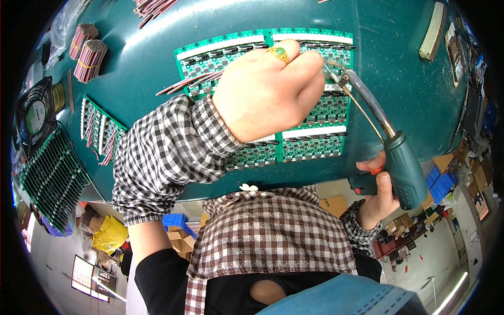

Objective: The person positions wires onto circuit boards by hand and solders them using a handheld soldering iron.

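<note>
My left hand (270, 92), with a ring on one finger, is closed over the circuit boards. Red, white and black wires (189, 83) stick out from beneath it to the left; its fingertips are mostly hidden. In my right hand (382, 195) is a green-handled soldering gun (407, 176), fingers wrapped around its grip near a red trigger. The gun's bent metal tube and thin feed rod come together near a tip just right of my left fingers. Below both lie panels of green circuit boards (315, 146) with white strips and rows of black parts.
Two banded wire bundles (90, 62) stand at the far left, and more loose wires (153, 9) lie at the back. A small board panel (100, 128) carries wires. Beyond it are a black fan (35, 116) and a green grid-like panel (54, 176). A pale bar (433, 32) rests at right.
</note>
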Motion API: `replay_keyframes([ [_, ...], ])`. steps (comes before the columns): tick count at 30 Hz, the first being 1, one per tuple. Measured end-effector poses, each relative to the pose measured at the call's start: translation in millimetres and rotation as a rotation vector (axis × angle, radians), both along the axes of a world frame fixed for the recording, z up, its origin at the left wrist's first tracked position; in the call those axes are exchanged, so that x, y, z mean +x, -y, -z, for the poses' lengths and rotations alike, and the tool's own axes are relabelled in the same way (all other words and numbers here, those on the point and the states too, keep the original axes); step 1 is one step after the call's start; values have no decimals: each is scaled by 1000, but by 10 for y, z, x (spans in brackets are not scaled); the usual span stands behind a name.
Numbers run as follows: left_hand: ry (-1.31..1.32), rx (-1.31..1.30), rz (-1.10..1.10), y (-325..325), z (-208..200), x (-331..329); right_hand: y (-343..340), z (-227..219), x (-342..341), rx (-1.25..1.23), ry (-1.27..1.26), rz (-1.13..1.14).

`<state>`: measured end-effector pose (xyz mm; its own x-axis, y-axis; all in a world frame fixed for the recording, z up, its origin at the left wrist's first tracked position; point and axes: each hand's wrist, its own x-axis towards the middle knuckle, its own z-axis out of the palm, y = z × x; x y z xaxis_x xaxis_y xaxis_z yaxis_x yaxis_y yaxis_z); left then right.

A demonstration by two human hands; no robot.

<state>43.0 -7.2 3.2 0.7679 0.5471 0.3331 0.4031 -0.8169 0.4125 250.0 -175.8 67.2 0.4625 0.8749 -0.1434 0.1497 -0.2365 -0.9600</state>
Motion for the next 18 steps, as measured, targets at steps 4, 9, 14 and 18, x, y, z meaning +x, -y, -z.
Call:
replay_keyframes([
  [4,-25,-34,-10,16,16,6,51,42,35,-7,62,-52],
  [9,-16,-40,-14,21,23,5,18,-13,-13,-51,-8,15],
  [14,35,6,4,6,20,3,23,-4,-10,-7,-7,16],
  [18,30,28,6,2,20,-2,4,-4,-27,-2,2,22],
])
